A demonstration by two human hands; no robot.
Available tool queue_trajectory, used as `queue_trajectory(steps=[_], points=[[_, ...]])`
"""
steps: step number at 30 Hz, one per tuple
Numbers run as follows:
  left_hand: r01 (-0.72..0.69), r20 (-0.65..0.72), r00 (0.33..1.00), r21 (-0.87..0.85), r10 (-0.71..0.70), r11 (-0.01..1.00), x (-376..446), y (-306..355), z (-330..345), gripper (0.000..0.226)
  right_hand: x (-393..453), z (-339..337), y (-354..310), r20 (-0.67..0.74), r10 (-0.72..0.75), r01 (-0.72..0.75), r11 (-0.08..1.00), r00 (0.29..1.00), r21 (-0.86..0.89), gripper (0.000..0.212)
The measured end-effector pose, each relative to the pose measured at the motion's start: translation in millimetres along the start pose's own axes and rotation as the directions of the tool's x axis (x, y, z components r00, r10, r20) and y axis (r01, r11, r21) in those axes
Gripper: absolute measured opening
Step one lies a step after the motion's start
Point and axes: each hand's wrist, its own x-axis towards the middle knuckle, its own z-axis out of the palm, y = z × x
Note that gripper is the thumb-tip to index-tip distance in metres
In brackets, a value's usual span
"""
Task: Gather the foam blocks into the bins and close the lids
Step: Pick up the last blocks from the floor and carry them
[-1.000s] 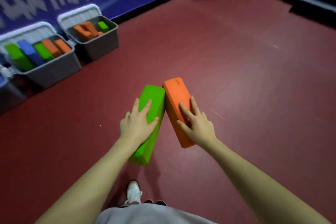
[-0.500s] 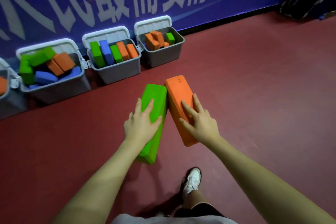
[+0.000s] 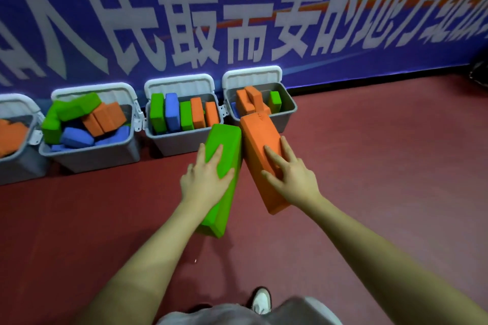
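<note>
Left hand clamps the green block, right hand the orange block, fingers spread flat across each top face, both carried above the red floor. Open grey bins line the blue banner just ahead, lids up, blocks inside.

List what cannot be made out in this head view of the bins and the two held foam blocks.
- Leftmost bin: cut off by the left frame edge, so its contents are only partly seen.
- Rightmost bin: its front is hidden by the orange block in the right hand.
- Green block: its underside is hidden, and part of its top lies under the left hand.
- Dark object at the right edge: cut off, unidentifiable.
</note>
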Motion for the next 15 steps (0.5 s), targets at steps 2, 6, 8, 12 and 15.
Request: queue_trajectory(steps=[2, 6, 8, 12, 15], points=[[0.040, -0.033, 0.999, -0.045, -0.041, 0.998, 36.8, 15.2, -1.5, 0.066, 42.9, -11.2, 17.4, -0.001, -0.005, 0.005, 1.000, 1.000, 0.016, 0.061], [0.064, -0.076, 0.995, -0.076, -0.070, 0.995, 109.3, 36.5, -2.9, 0.067, 125.0, -23.0, 43.4, -0.021, -0.024, 0.025, 0.999, 1.000, 0.041, 0.060], [0.066, -0.090, 0.993, -0.064, -0.072, 0.996, 148.2, 45.1, -2.2, 0.067, 165.1, -23.9, 54.7, -0.025, -0.037, 0.038, 0.998, 0.999, 0.039, 0.060], [0.040, -0.082, 0.996, -0.076, -0.046, 0.996, 238.2, 55.6, 3.0, 0.067, 249.0, -18.9, 78.3, -0.020, -0.044, 0.044, 0.999, 0.999, 0.031, 0.060], [0.023, -0.069, 0.997, -0.069, -0.027, 0.997, 313.0, 60.7, 3.7, 0.067, 316.9, -17.2, 91.9, -0.030, -0.005, 0.007, 0.999, 1.000, 0.037, 0.060]])
